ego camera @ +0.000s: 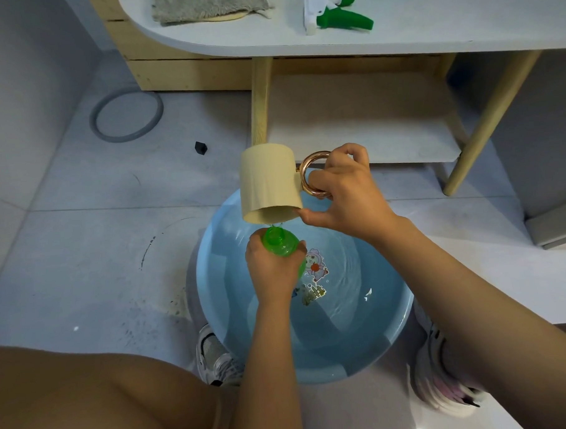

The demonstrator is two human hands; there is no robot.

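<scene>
Beige mug (269,182) is in the centre of the frame, tilted with its mouth down, just above the open neck of the green plastic bottle (278,243). The right hand (349,195) holds the mug, one finger through its copper ring handle. The left hand (271,270) is curled around the bottle, over a blue basin (362,356) of water.

Both forearms (466,290) are bare up to the edge of view, like the left hand (271,266) and right hand (349,195); a bare knee (88,401) shows low on the left; the left shoe (216,356) is a white and grey mesh trainer with black trim; the right shoe (444,379), blurred, is white with pink and black touches.
</scene>
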